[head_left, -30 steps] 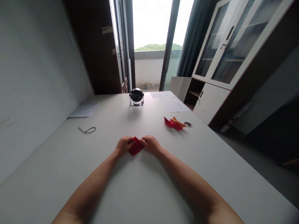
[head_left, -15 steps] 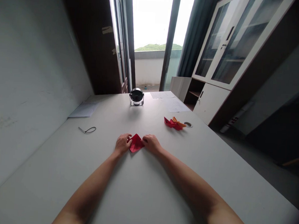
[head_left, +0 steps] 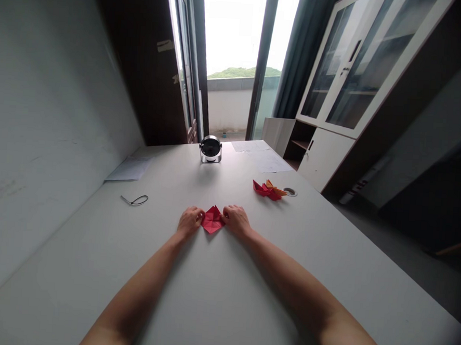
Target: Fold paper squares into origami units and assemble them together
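Observation:
A small folded sheet of red paper (head_left: pixel 212 222) lies between my hands near the middle of the white table (head_left: pixel 215 296). Creases cross its surface, and one point faces me while another points away. My left hand (head_left: pixel 190 220) pinches its left corner between thumb and fingers. At the right corner, my right hand (head_left: pixel 236 218) is closed on the paper with curled fingers. Beyond my right hand sit folded red paper pieces (head_left: pixel 267 191) and an orange one (head_left: pixel 275 186), close together.
A round black device on a silver stand (head_left: pixel 210 149) is at the table's far side. To the left are a looped black cable tie (head_left: pixel 137 200) and papers (head_left: pixel 129 169) by the wall. More sheets (head_left: pixel 272 162) lie far right, near a round table grommet (head_left: pixel 290 192).
The red paper has turned slightly and shifted a little to the right, its folds spread flatter with the creases showing. Both hands stay at its sides.

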Demonstrator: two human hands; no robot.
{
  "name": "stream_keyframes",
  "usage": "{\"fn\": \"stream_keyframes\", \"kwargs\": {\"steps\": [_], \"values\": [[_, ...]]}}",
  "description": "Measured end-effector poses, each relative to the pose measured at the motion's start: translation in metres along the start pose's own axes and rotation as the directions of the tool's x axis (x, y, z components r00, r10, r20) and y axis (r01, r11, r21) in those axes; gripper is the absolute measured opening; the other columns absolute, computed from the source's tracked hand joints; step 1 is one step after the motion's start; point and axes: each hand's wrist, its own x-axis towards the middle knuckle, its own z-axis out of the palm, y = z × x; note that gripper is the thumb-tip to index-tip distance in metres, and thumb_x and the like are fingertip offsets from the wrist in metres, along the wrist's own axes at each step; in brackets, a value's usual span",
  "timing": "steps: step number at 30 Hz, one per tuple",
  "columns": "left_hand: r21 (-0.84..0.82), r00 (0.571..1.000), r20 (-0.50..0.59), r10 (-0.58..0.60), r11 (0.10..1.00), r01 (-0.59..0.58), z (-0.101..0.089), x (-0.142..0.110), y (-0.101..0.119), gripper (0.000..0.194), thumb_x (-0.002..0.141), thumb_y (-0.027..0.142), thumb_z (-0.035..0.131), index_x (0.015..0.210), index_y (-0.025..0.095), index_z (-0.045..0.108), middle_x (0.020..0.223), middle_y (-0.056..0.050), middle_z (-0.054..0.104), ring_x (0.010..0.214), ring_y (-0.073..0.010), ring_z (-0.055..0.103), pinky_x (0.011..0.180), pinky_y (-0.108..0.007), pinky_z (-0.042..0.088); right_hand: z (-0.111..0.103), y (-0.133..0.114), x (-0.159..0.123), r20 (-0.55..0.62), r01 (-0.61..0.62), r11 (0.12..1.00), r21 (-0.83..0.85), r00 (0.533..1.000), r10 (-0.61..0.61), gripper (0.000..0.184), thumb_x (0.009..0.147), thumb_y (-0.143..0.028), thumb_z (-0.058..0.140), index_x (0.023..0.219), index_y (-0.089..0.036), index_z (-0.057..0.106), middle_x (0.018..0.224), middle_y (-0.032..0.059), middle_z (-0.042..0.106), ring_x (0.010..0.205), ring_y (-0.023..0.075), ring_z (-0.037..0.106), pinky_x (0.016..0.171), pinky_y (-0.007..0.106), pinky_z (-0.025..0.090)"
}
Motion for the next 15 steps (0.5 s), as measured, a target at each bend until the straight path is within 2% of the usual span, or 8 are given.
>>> {"fn": "stream_keyframes", "kwargs": {"steps": [7,11,15], "values": [[0.038,0.999,0.024,0.042,0.998,-0.042,0.0000,-0.0010,0.0035,0.015,0.089,0.018,0.058,0.092,0.025,0.071,0.091,-0.005,0.065,0.093,-0.0209,0.059,0.087,-0.032,0.046,-0.0025,-0.0031,0.0005,0.019,0.061,0.998,0.004,0.998,-0.061,0.010,0.092,-0.030,0.065,0.094,-0.021,0.069,0.096,0.0072,0.067,0.094,0.0219,0.056,0.087,0.031,0.038],[0.077,0.997,-0.002,0.077,0.994,-0.077,0.0029,-0.0016,0.0023,0.022,0.093,0.024,0.057,0.110,0.026,0.070,0.110,-0.007,0.066,0.107,-0.0229,0.056,0.096,-0.036,0.044,-0.0007,-0.0037,0.0004,0.035,0.155,0.986,0.067,0.987,-0.158,0.016,0.095,-0.030,0.061,0.105,-0.023,0.072,0.107,0.0072,0.066,0.103,0.0216,0.055,0.094,0.031,0.039],[0.059,0.993,0.010,0.115,0.992,-0.115,0.0088,0.0002,-0.0040,0.032,0.094,0.022,0.055,0.124,0.027,0.066,0.131,-0.006,0.061,0.124,-0.0229,0.050,0.109,-0.039,0.039,0.0027,-0.0034,-0.0006,0.061,0.194,0.978,0.080,0.978,-0.199,0.027,0.097,-0.032,0.060,0.122,-0.028,0.068,0.127,0.0071,0.062,0.121,0.0229,0.051,0.104,0.035,0.036]]}}
